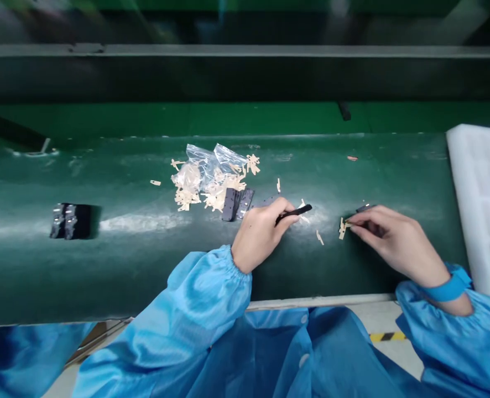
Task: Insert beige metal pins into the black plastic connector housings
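My left hand [259, 232] is closed around a slim black part [301, 211], held over the green table mat. Small cream-coloured cut pieces [319, 237] lie just beside it. To the right, my right hand [390, 237] has its thumb and fingertips pinched at a little cluster of cream-coloured pieces [342, 229]. Behind those fingers, a dark part [365, 208] is mostly hidden. Near my left wrist rest dark flat parts [244, 202], close to a heap of cream pieces [222, 193] and clear plastic bags [206, 163].
Two black parts with shiny edges [68, 221] stand together at the left. A white foam tray [460, 166] with slots occupies the right edge. A raised shelf bar [245, 51] crosses the back. Another person's blue sleeve [25, 354] shows at lower left.
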`<state>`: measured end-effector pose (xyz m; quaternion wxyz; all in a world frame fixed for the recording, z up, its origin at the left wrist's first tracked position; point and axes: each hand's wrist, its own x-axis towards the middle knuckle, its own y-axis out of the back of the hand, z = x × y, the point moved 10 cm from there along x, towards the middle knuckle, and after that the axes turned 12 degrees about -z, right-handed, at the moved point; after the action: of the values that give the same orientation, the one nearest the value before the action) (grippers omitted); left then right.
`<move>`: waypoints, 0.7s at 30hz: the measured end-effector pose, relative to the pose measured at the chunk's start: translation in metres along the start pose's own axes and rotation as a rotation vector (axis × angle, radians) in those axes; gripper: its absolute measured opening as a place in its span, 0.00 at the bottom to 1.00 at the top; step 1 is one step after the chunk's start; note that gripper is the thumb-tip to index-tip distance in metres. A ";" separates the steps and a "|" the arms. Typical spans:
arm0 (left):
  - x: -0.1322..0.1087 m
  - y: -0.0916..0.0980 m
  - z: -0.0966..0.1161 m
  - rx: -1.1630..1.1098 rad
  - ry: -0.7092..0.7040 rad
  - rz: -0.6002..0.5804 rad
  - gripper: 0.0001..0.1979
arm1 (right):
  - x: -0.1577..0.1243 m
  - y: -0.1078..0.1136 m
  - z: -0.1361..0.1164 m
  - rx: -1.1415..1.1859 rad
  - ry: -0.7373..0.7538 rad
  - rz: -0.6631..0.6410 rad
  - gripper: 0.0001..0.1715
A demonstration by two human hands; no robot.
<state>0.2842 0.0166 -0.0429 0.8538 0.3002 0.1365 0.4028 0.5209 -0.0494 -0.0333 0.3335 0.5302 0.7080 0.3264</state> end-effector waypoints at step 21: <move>0.002 0.000 -0.005 -0.215 0.043 0.040 0.08 | 0.045 -0.009 -0.003 0.410 -0.096 -0.131 0.24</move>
<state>0.2834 0.0205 -0.0466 0.8698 0.2008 0.1045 0.4385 0.5037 -0.0079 -0.0446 0.2725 0.5548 0.7757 0.1275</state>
